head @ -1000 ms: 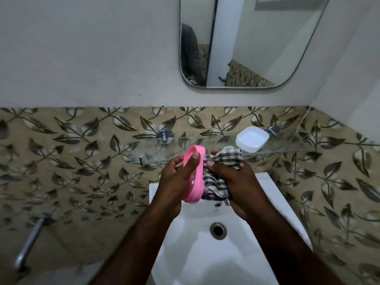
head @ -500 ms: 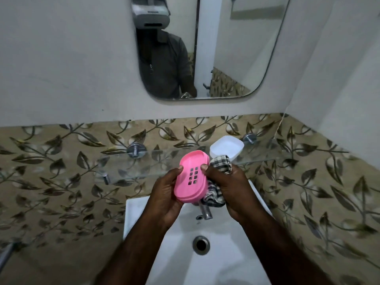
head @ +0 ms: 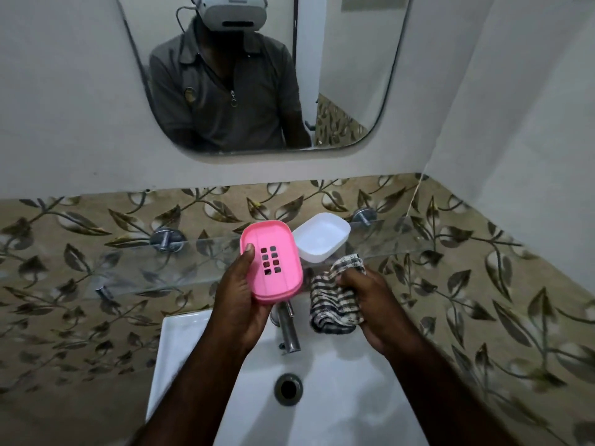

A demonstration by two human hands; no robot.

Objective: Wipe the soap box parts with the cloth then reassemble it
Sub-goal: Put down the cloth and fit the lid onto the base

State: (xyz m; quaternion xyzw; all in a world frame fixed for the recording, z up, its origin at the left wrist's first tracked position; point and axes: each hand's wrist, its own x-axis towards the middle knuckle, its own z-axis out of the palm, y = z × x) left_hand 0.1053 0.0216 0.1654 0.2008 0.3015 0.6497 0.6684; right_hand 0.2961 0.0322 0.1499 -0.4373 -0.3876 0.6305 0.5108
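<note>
My left hand point(head: 238, 304) grips the pink soap box tray point(head: 272, 260) above the basin, its thumb on the tray's left edge. The tray faces me, showing a block of drain holes. My right hand point(head: 373, 307) clutches a bunched black-and-white checked cloth point(head: 335, 300) just right of the tray, apart from it. The white soap box part point(head: 322, 236) lies open side up on the glass shelf point(head: 199, 255), right behind the pink tray.
A white basin point(head: 180, 358) with a drain point(head: 288, 388) lies below my hands, and a chrome tap point(head: 288, 329) rises under the tray. A mirror point(head: 351, 75) hangs on the wall. A side wall closes in on the right.
The tray turned from edge-on to face me. My right hand drew the cloth off the tray to the right, so they no longer touch. The camera tilted upward.
</note>
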